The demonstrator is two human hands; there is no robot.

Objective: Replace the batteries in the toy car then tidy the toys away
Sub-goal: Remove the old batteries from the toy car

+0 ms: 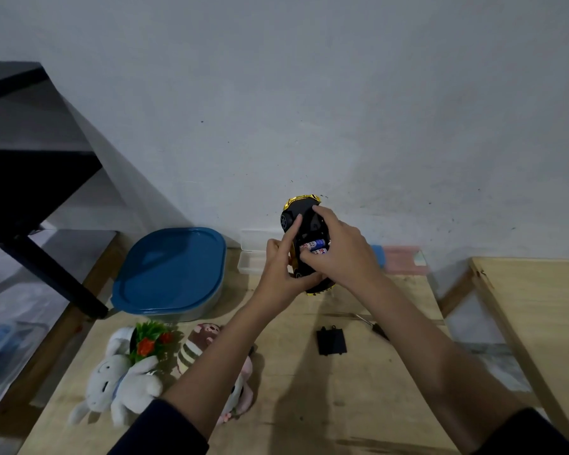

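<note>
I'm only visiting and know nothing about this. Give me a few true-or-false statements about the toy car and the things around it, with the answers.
1. The left hand and right hand hold the toy car with its underside facing the camera. True.
2. Its battery compartment is empty. False: batteries sit in it.
3. The black battery cover lies on the table, apart from the car. True.
4. The blue-lidded container stands open. False: its lid is on.
5. The plush toys are packed away. False: they lie on the table.
</note>
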